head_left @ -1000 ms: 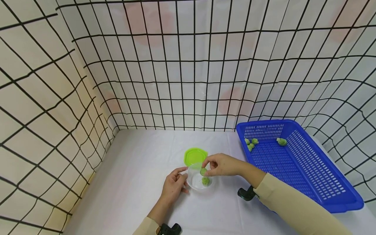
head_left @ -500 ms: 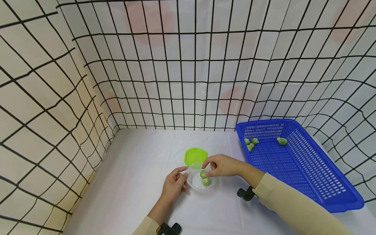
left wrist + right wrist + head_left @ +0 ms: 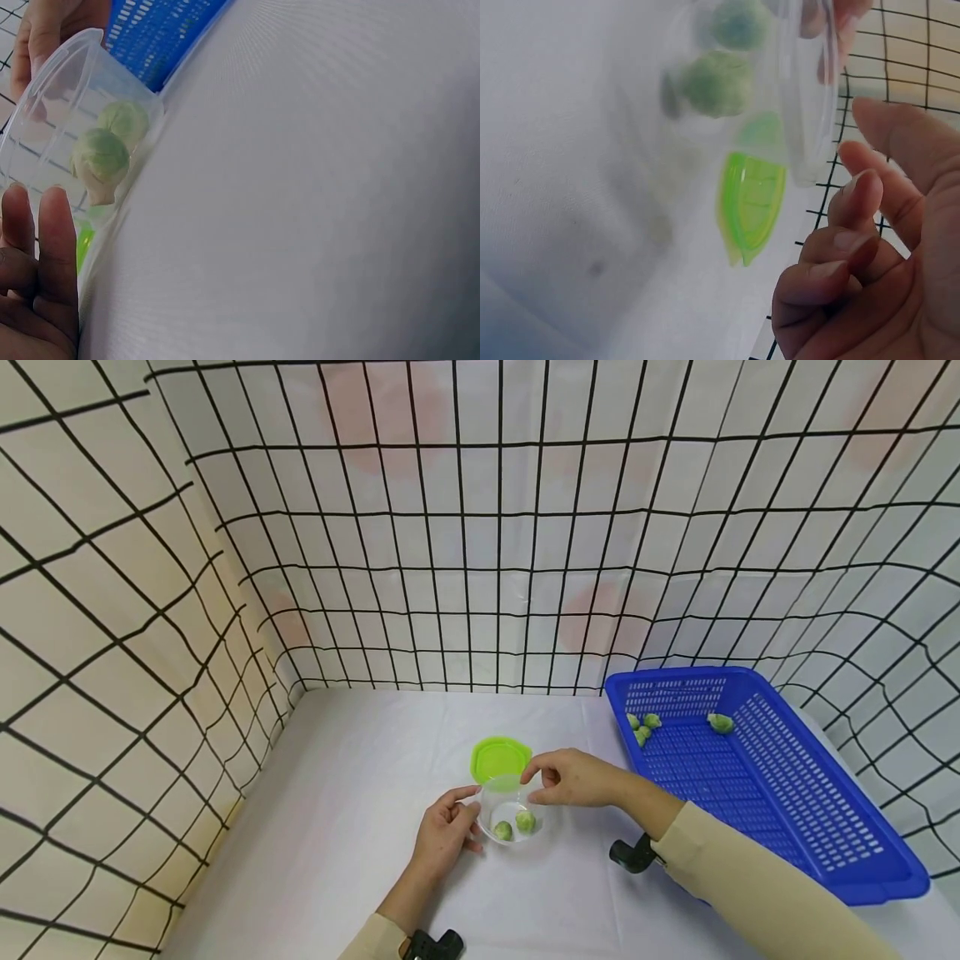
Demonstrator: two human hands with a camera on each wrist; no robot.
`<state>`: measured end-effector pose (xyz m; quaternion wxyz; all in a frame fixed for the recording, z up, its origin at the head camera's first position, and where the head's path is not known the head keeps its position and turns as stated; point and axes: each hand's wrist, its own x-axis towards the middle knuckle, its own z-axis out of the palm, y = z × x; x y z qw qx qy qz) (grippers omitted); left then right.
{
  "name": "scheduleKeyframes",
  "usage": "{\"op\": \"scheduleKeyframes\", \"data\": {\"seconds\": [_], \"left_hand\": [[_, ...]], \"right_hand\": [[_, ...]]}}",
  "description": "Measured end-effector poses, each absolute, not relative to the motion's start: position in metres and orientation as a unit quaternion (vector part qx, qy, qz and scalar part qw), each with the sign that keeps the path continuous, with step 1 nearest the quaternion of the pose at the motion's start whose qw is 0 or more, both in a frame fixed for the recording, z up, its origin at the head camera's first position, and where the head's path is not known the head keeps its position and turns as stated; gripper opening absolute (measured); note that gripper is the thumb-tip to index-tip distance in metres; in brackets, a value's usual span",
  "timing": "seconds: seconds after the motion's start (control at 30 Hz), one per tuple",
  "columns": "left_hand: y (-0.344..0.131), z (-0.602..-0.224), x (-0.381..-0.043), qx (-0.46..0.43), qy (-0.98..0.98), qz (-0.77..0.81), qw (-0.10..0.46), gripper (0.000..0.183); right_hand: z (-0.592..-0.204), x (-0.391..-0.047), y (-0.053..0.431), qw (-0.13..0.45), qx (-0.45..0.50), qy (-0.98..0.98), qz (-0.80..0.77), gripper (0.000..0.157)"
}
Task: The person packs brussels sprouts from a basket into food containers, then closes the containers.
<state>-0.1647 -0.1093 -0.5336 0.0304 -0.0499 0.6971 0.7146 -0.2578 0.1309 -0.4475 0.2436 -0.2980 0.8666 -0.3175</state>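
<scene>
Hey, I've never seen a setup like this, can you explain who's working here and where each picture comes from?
There's no robot, just a person working bare-handed. The wide pictures come from a camera on the head, looking down; the other two come from wrist cameras. On the white surface, in front of a black grid, sit a clear bowl with two sprouts inside, a green lid just beyond it, and a blue basket on the right holding more sprouts. The left hand holds the bowl's side. The right hand is by the bowl's rim, thumb and forefinger apart, holding nothing.
</scene>
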Motion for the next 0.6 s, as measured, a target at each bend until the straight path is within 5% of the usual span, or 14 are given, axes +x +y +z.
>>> {"op": "scheduleKeyframes", "data": {"seconds": [0.6], "left_hand": [[-0.109,-0.533,-0.164,-0.048,0.695,0.717,0.031,0.036]], "right_hand": [[-0.422,-0.267,0.146,0.158,-0.265,0.866,-0.395,0.029]]}}
